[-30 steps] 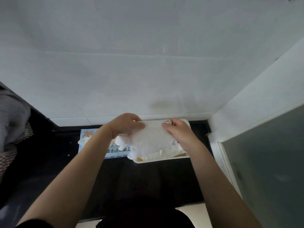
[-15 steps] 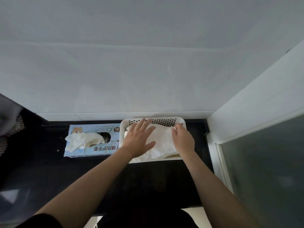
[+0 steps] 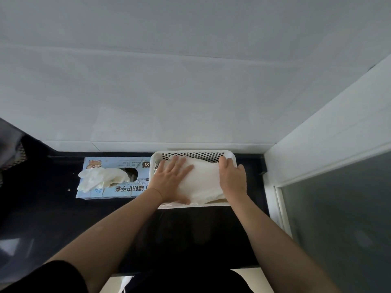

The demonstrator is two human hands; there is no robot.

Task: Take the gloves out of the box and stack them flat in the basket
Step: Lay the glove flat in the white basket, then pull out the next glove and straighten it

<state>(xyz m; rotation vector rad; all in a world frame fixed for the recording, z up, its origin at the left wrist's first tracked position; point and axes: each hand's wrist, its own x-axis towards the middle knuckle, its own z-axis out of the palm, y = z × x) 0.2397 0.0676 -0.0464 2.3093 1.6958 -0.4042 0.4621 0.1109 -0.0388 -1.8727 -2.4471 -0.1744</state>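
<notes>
I pressed the gloves [image 3: 203,182] flat in the basket [image 3: 232,157]: left hand [image 3: 172,181] fingers spread, right hand [image 3: 231,178] fingers together. Recommended: press evenly, smoothing outward.

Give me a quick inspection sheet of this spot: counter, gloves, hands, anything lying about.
Surface: dark counter, a few pale specks near the box.
Job's things: white perforated basket against the wall; white gloves spread in it. Blue glove box touching its left side, one bunched glove hanging from the opening.
Clutter: greyish bundle at far left, unclear.
Hands: left hand pressing flat, fingers spread; right hand on the gloves' right edge, fingertips hidden.
Cables: nothing seen.
Surroundings: white wall; frosted pane at right.
</notes>
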